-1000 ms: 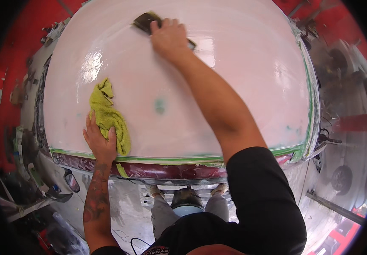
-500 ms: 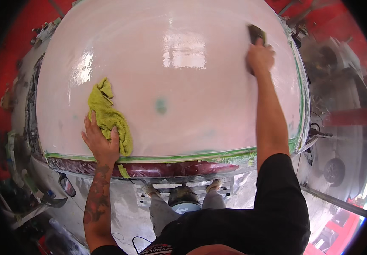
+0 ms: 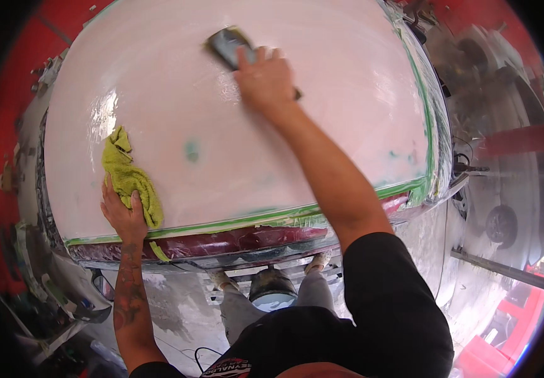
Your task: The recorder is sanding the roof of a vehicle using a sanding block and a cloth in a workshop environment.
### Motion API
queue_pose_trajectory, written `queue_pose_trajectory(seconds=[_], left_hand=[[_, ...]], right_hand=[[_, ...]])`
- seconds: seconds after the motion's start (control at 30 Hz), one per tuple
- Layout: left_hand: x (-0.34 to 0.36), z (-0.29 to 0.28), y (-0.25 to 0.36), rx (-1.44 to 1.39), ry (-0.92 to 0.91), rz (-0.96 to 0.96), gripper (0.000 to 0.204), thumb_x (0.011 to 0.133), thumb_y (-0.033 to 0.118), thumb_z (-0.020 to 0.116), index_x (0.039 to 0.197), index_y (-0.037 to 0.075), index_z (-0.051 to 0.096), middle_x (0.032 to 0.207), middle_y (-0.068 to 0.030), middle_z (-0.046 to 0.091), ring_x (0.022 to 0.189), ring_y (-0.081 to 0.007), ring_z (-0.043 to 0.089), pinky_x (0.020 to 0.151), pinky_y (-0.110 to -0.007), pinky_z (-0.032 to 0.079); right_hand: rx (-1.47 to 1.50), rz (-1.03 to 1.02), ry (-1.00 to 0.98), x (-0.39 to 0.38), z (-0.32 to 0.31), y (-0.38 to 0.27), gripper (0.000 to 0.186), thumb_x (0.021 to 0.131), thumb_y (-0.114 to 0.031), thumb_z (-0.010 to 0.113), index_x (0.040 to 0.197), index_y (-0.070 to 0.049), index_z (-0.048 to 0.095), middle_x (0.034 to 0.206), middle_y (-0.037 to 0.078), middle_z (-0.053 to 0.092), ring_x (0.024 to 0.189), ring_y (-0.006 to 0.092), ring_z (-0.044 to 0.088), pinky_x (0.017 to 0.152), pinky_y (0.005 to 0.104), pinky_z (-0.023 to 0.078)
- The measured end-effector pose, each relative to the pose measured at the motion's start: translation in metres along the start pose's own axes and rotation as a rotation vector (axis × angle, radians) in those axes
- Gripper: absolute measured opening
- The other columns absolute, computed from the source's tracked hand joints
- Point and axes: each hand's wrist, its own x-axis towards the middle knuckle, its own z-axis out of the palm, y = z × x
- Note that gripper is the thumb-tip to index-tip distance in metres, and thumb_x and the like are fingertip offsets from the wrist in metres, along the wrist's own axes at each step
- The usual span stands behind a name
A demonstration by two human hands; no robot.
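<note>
My right hand [image 3: 266, 79] is closed round a long dark sanding block [image 3: 228, 48] on the upper middle of a broad, wet, pale pink car panel [image 3: 253, 151]. The block's far end shows ahead of my fingers and a dark tip below them; its underside is hidden. At the panel's near left lies a crumpled yellow-green cloth [image 3: 136, 183]. My left hand [image 3: 124, 211] rests flat at the cloth's left edge, fingers stretched out and thumb on the fabric. A green spot [image 3: 191, 151] marks the panel right of the cloth.
Green masking tape [image 3: 284, 217] lines the panel's near and right edges, with a dark red strip [image 3: 240, 241] under plastic below it. A dark bucket of water [image 3: 273, 290] stands between my feet. A grey metal beam [image 3: 505, 269] is at the right.
My right hand has swept the sanding block from the panel's far right to its upper middle. My left hand stays by the cloth. The whole view has shifted slightly.
</note>
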Motion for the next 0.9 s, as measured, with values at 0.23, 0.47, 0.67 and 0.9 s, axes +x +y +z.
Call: queue_pose_trajectory(seconds=[0.23,0.47,0.67,0.9], left_hand=[[0.002,0.004,0.009,-0.022,0.006,0.006,0.071,0.093,0.037,0.055,0.152,0.01,0.028,0.154,-0.0174,0.032,0.145,-0.036,0.025,0.115,-0.061,0.01],[0.0,0.002,0.012,0.023,0.014,0.001,0.074,0.091,0.039,0.057,0.153,0.011,0.028,0.154,-0.0171,0.032,0.145,-0.0354,0.025,0.114,-0.062,0.011],[0.001,0.005,0.002,0.043,0.022,0.016,0.071,0.093,0.039,0.055,0.152,0.012,0.028,0.154,-0.0164,0.034,0.145,-0.0346,0.027,0.114,-0.062,0.013],[0.001,0.003,-0.002,0.002,0.026,0.069,0.068,0.095,0.039,0.053,0.152,0.011,0.029,0.153,-0.0153,0.036,0.144,-0.0353,0.028,0.114,-0.06,0.014]], right_hand=[[-0.301,0.882,-0.064,-0.078,-0.037,0.279,0.048,0.099,-0.044,0.045,0.14,-0.019,0.044,0.131,0.023,0.051,0.119,0.0447,0.051,0.092,0.0514,0.05],[-0.183,0.374,0.031,-0.081,-0.015,0.063,0.048,0.096,-0.033,0.051,0.139,-0.011,0.046,0.115,0.019,0.056,0.101,0.0361,0.056,0.084,0.0469,0.048],[0.253,-0.221,0.123,-0.161,-0.01,-0.084,0.053,0.081,-0.023,0.07,0.132,-0.013,0.057,0.12,0.018,0.054,0.09,0.0321,0.055,0.075,0.0453,0.049],[-0.247,0.416,0.046,-0.123,-0.031,0.174,0.05,0.095,-0.038,0.055,0.141,-0.018,0.047,0.124,0.015,0.058,0.105,0.0396,0.057,0.085,0.0488,0.052]])
